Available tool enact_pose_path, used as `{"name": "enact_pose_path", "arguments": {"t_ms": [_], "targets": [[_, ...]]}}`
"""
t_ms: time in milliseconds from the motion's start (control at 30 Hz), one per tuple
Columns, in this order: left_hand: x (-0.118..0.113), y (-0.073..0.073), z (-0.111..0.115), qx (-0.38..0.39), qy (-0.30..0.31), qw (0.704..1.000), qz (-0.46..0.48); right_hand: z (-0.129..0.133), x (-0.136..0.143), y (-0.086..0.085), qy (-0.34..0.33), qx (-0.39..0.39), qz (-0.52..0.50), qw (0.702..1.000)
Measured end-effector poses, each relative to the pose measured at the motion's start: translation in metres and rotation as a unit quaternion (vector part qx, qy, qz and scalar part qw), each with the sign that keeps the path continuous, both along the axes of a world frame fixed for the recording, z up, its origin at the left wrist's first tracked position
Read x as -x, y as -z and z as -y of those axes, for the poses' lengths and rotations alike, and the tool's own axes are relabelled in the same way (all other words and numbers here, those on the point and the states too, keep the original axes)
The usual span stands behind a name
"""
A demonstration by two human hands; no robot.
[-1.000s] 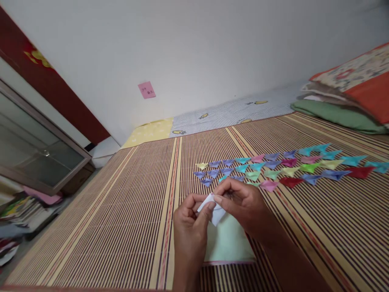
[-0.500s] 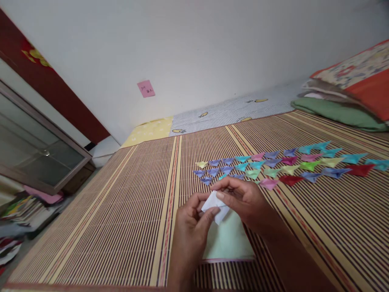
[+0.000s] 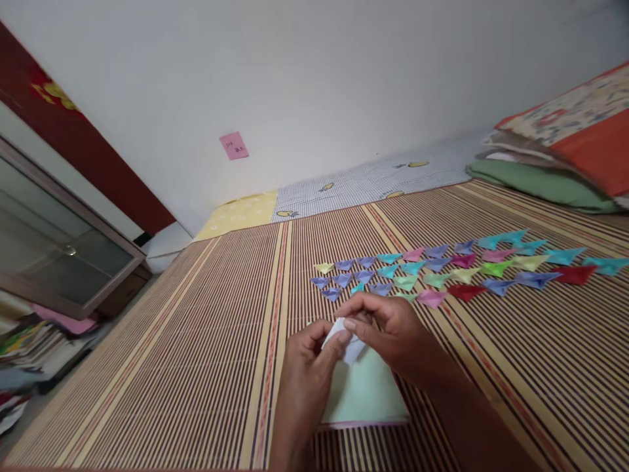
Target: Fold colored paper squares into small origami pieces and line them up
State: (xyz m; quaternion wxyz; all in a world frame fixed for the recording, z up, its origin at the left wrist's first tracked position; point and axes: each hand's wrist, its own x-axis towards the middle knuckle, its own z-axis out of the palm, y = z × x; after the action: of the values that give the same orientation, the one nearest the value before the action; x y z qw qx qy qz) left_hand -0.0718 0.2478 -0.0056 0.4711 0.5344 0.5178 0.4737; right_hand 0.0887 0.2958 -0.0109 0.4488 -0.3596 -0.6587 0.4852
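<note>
Between both hands is a small piece of folded white paper (image 3: pixel 352 352), with creased edges. My left hand (image 3: pixel 307 367) pinches its left side, thumb on top. My right hand (image 3: pixel 393 331) grips the upper right part between thumb and fingers; the fingertips behind the paper are hidden. Below the hands lies a pale green pad of paper (image 3: pixel 366 396) with a pinkish lower edge, partly covered by my left hand. Just beyond, several folded paper boats in many colours stand in rows, among them a pink one (image 3: pixel 432 299) and a dark red one (image 3: pixel 466 292).
A striped bamboo mat (image 3: pixel 196 341) covers the surface. At the far right, a green pillow (image 3: pixel 540 185) lies under folded orange bedding (image 3: pixel 597 151). A pink note (image 3: pixel 234 145) is stuck on the wall. A glass-fronted cabinet (image 3: pixel 63 242) and stacked papers (image 3: pixel 39 341) are at the left.
The view has shifted slightly. Both hands still hold the white paper, and the right thumb and fingers have come closer to the left thumb, covering more of its upper part.
</note>
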Motion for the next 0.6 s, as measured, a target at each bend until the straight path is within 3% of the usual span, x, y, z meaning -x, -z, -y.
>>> {"name": "enact_pose_path", "arguments": {"t_ms": [200,367,600], "targets": [[0.0003,0.0031,-0.0030,-0.005,-0.016,0.999,0.028,-0.0033,0.0002,0.0018,-0.038,0.016,-0.017,0.999],[-0.0009,0.0082,-0.0036,-0.042,-0.084,0.994,0.063,-0.0093,-0.0048,0.0071,-0.046,0.021,0.006,0.999],[-0.0037,0.0095,-0.0037,-0.115,-0.132,0.984,-0.016,-0.0060,-0.0019,0.0061,-0.023,0.011,0.011,1.000]]}}
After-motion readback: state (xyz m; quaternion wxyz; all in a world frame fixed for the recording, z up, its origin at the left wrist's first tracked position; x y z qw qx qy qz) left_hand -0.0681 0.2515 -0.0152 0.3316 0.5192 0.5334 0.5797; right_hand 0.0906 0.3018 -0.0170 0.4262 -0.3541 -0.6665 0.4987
